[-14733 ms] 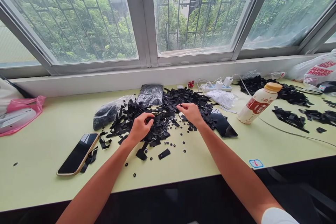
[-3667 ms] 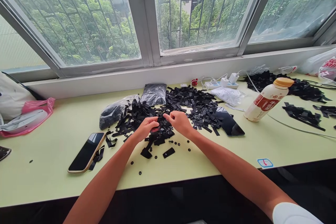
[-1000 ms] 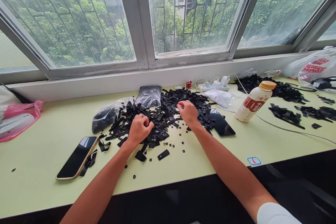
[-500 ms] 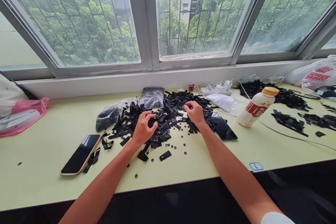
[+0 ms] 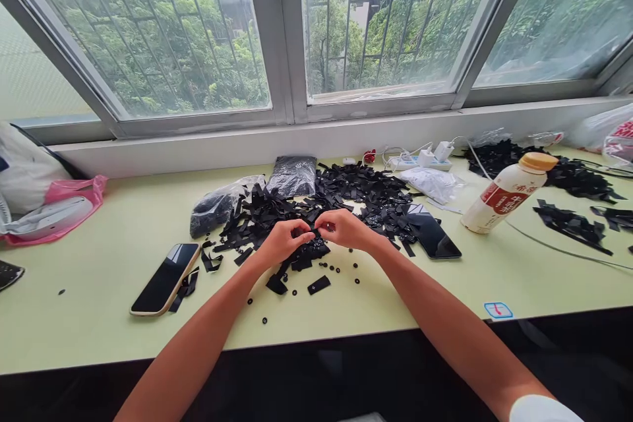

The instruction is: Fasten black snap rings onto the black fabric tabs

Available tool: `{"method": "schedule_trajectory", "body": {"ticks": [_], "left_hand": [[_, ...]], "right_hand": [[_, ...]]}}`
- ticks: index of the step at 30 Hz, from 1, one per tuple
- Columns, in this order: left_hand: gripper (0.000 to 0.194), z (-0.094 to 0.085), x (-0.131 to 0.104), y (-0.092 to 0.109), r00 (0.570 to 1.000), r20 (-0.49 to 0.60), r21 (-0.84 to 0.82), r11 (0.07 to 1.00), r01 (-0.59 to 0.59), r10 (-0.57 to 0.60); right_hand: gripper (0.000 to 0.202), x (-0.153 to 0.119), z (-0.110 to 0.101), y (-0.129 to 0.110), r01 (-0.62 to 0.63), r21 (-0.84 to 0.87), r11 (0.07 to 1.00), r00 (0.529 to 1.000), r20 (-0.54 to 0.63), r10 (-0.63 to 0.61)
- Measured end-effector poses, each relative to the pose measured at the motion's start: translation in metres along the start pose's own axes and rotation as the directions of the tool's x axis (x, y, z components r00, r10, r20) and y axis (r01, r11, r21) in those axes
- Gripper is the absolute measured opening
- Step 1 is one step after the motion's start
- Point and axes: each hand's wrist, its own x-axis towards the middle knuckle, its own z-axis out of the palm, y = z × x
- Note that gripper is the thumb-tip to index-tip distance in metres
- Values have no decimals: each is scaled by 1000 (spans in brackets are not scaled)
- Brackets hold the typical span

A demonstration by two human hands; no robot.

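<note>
Over the front of a heap of black fabric strips (image 5: 262, 211), my left hand (image 5: 284, 242) and my right hand (image 5: 346, 229) meet with fingertips almost touching. Both hands are closed in a pinch on a small black piece (image 5: 315, 231), which the fingers mostly cover. Small round black snap buttons (image 5: 331, 268) lie scattered below the hands, beside a loose black strip (image 5: 319, 285) with a pale mark on it.
A phone in a light case (image 5: 165, 280) lies left, another dark phone (image 5: 438, 237) right. Behind the heap sit two plastic bags of black pieces (image 5: 295, 176). Further right stand a tilted-looking bottle (image 5: 507, 194), a power strip (image 5: 440, 163) and more black strips (image 5: 571, 227).
My hands, apart before, have come together over the front of the heap. My left hand has gone from loosely curled to pinching. The view has shifted slightly.
</note>
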Motion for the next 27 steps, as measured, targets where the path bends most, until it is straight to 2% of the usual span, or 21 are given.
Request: {"method": "schedule_trajectory", "body": {"ticks": [3, 6, 8, 10, 11, 12, 14, 18, 24, 27], "left_hand": [[34, -2, 1, -1, 997, -15, -37, 996, 78, -79], [39, -5, 2, -1, 994, 14, -32, 993, 110, -109], [41, -6, 2, -1, 992, 16, -48, 991, 127, -126], [41, -7, 2, -1, 991, -11, -88, 987, 132, -133], [40, -7, 2, -1, 991, -27, -109, 986, 128, -132], [40, -7, 2, -1, 990, -40, -128, 984, 126, -132], [39, -6, 2, -1, 987, -52, -164, 976, 145, -155], [37, -4, 0, 1, 979, -15, -206, 959, 194, -202], [32, -4, -1, 7, 993, 86, -281, 954, 107, -86], [32, -5, -1, 11, 991, 104, -333, 936, 110, -80]], "right_hand": [[17, 1, 0, 2, -24, -1, 1000, 1000, -18, 24], [14, 2, 3, 2, -46, -29, 999, 997, -68, 44], [12, 3, 6, -1, -89, -74, 993, 978, -197, 73], [13, 3, 10, -5, -143, -109, 984, 938, -333, 99], [14, 3, 12, -7, -156, -125, 980, 927, -360, 102], [17, 3, 14, -9, -154, -144, 978, 931, -353, 95], [26, 3, 18, -13, -112, -189, 976, 962, -267, 59], [32, 1, 27, -17, -45, -247, 968, 990, -142, 10], [30, 1, 28, -17, -32, -336, 941, 991, -137, -15], [32, 2, 27, -17, -19, -355, 935, 990, -136, -31]]}}
